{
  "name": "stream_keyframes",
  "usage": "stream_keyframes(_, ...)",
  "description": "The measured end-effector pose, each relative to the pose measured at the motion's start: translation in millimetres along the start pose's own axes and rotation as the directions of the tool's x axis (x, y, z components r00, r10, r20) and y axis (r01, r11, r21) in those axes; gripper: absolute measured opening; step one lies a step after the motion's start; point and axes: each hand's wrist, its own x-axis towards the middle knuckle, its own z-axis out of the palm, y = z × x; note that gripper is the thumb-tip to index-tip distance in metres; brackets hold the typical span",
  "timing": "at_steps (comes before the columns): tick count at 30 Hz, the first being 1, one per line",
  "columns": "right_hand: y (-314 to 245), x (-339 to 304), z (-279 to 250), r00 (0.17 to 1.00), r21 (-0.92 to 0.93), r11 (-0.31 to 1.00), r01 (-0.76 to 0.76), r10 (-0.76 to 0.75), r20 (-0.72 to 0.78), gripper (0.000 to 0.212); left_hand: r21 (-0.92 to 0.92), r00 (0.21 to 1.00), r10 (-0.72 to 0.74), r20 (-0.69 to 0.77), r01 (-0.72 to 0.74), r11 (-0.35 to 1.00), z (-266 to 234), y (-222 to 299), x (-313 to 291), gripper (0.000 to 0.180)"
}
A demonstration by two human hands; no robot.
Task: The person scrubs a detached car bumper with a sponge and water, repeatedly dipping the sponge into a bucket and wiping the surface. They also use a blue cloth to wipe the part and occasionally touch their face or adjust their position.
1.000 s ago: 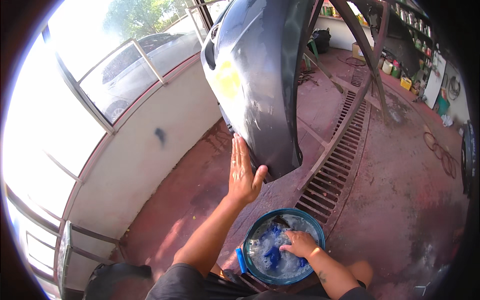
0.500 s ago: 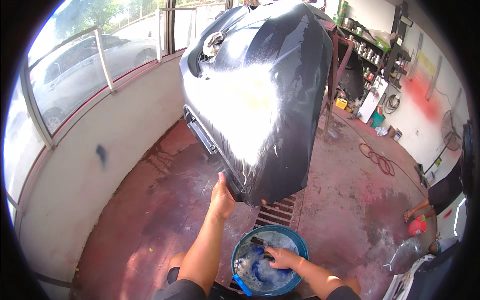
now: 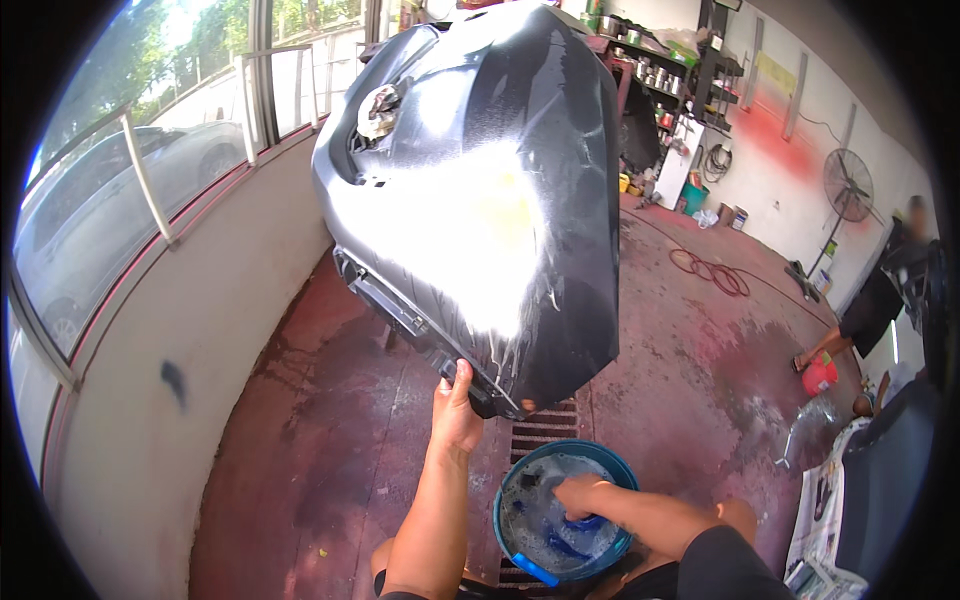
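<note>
A large dark grey car bumper stands tilted ahead of me, with a bright whitish patch across its middle and pale streaks below. My left hand is closed around its lower left edge, thumb on the near side and fingers mostly hidden behind. Below it, a teal bucket holds foamy water. My right hand reaches into this water, its fingers hidden under the foam. Something blue and cloth-like lies in the water beside that hand, and a small dark piece shows near the far left side.
A floor drain grate runs under the bumper and bucket. A red hose lies coiled on the floor at right. Further right are a standing fan, another person and a red bucket. A low wall with windows bounds the left.
My right hand has gone deeper into the foamy water, so its fingers no longer show. My left hand keeps hold of the bumper. The whole view has turned slightly right.
</note>
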Motion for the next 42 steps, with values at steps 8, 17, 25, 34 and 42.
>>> stream_keyframes(8,21,-38,0,0.979,0.001,0.982,0.191,-0.190,-0.075,0.056,-0.005,0.999,-0.010,0.035,0.010,1.000,8,-11,2,0.047)
stream_keyframes(17,27,-240,-234,0.489,-0.588,0.790,0.177,-0.589,-0.644,0.048,-0.023,0.999,0.020,0.045,-0.018,1.000,10,-7,-7,0.042)
stream_keyframes(25,40,-233,-379,0.267,-0.784,0.582,-0.215,-0.737,-0.621,0.043,-0.013,0.998,0.063,0.020,-0.063,0.998,4,-16,-3,0.043)
stream_keyframes(34,29,-211,-413,0.202,-0.854,0.506,-0.121,-0.830,-0.521,0.051,-0.024,0.999,0.048,-0.020,-0.049,0.999,18,-17,-8,0.045)
stream_keyframes(42,17,-214,-421,0.213,-0.854,0.503,-0.135,-0.826,-0.521,0.053,0.021,0.999,0.045,-0.006,-0.045,0.999,11,-20,-6,0.049)
